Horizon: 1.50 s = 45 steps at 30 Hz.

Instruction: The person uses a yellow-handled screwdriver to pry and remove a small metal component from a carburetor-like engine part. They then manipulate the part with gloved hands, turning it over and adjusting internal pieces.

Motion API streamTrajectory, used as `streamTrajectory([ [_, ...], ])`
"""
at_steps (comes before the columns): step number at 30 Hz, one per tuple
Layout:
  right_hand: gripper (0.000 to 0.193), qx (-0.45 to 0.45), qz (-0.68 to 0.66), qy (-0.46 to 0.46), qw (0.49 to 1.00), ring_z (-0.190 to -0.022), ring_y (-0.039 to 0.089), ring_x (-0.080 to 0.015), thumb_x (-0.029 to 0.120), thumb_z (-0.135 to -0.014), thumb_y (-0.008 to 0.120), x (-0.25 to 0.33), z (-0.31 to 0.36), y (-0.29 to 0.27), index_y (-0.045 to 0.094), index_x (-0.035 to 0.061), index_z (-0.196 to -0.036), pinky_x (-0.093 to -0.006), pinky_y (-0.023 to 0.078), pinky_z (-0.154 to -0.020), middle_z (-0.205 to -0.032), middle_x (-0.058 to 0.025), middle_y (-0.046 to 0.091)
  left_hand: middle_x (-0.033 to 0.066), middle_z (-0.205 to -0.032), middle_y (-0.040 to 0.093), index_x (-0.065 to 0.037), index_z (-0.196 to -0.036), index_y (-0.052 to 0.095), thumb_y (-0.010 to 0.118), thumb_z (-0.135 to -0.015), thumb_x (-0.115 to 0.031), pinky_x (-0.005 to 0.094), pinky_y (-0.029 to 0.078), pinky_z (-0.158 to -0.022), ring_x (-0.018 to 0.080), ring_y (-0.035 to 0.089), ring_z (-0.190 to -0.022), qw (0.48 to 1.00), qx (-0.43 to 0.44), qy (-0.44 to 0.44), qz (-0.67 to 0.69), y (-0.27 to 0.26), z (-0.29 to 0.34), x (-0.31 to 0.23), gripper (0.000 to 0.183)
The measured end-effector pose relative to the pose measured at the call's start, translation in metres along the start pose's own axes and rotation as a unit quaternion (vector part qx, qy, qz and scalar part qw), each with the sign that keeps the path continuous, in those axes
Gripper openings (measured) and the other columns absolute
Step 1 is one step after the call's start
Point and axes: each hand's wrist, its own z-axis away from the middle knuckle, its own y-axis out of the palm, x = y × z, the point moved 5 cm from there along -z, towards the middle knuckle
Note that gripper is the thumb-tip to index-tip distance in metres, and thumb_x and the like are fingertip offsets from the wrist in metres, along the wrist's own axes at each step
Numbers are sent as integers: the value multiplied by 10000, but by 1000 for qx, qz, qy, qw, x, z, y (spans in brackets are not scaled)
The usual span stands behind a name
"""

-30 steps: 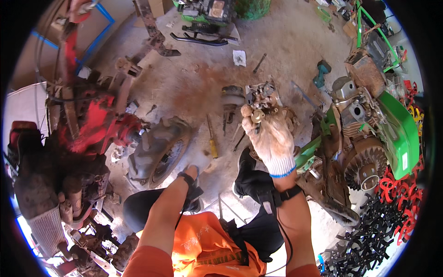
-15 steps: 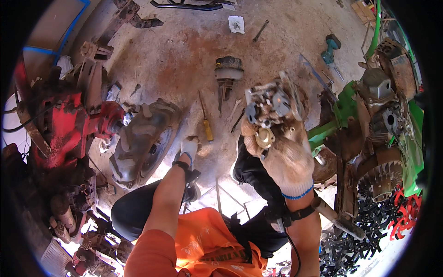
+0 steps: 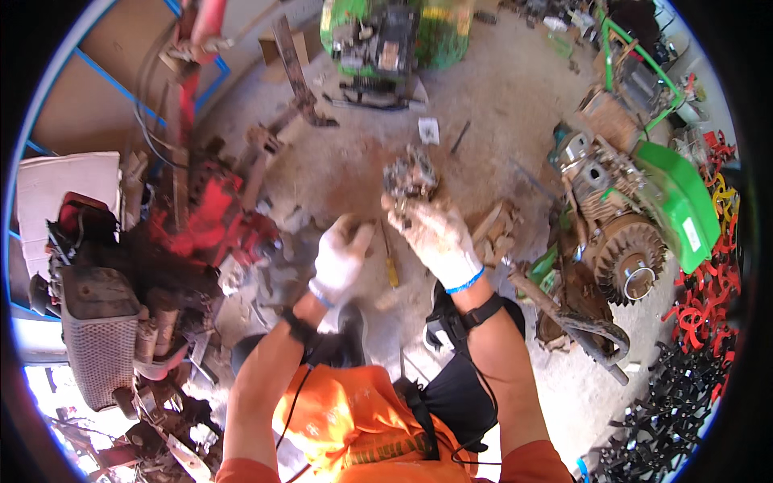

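Observation:
My right hand (image 3: 439,241), in a white knitted glove with brown-stained fingers, grips a dirty metal carburetor (image 3: 412,173) and holds it up over the floor. Its fingers wrap round the carburetor's near end. My left hand (image 3: 342,256), gloved as well, hovers a little to the left and nearer to me. Its fingers are curled, with a gap at the thumb, and nothing shows between them. Below and between the hands a screwdriver with a yellow handle (image 3: 393,272) lies on the concrete.
At left stand a red machine (image 3: 213,213) and a muffler with a perforated cover (image 3: 101,330). An engine with a finned flywheel (image 3: 628,262) and green panel sits right, near piled black metal pieces (image 3: 668,402). A green machine (image 3: 386,48) is at the back.
The view has tilted up, showing more of the back. My left hand has risen from low beside my leg toward the carburetor. My right hand has carried the carburetor leftward, farther from me.

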Motion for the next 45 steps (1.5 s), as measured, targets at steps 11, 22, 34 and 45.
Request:
streamTrajectory([
  [11,916,50,160,-24,986,-1368,597,-293,-42,-918,670,-5,-2,19,239,148,-1703,-423,503,-1148,-1529,-154,542,93,-1165,766,31,-1337,648,692,-1043,-52,288,572,-886,129,695,-977,986,25,161,40,8,38,-83,309],
  [22,1159,-1,116,19,993,-1398,578,-275,-74,-855,762,-21,-16,31,85,204,-1754,-387,543,-1125,-1572,-140,511,120,-865,756,32,-1082,751,740,-975,-103,338,576,-728,202,724,-775,967,-45,199,-151,-14,13,-91,172],
  [34,1215,32,187,-18,982,-1336,627,-290,-75,-823,804,-29,-21,23,66,195,-1750,-424,588,-1077,-1541,-148,550,278,-858,694,4,-937,672,674,-968,-128,498,561,-684,471,707,-776,951,-55,194,-236,-9,16,-96,136],
  [45,1130,-13,142,4,990,-1377,593,-279,-68,-888,753,-24,-19,17,79,197,-1755,-411,555,-1125,-1567,-145,499,200,-798,701,29,-1066,726,725,-984,-245,387,569,-736,227,685,-739,990,-35,73,-117,-9,11,-87,286],
])
